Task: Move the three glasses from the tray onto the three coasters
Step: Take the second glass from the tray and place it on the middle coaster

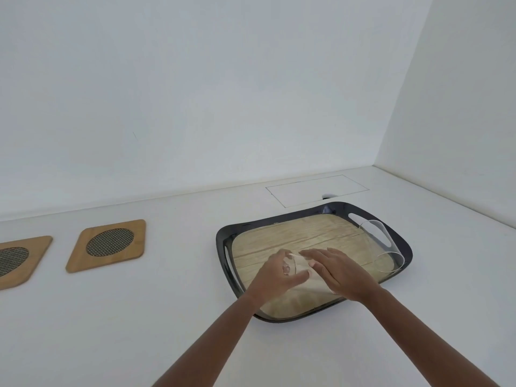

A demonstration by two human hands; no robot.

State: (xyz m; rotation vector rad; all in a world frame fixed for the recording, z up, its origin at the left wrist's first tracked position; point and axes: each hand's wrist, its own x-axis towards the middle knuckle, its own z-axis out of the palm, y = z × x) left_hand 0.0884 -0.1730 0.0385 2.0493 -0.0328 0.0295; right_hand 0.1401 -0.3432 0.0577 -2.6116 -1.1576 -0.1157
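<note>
Left hand: the left hand (275,270) is curling around the near glass (300,270), thumb and fingers cupping its rim end.
Right hand: the right hand (336,272) is lying spread over the same glass, fingers flat along its side.
Near glass: it is sitting tilted over the tray (223,236), between both hands, mouth pointing left.
Far glass: a second glass (382,247) is leaning at the tray's right end; a third cannot be made out.
Key relation: the wooden coasters (107,245) are lying well apart to the left, so the left hand is nearer them.
</note>
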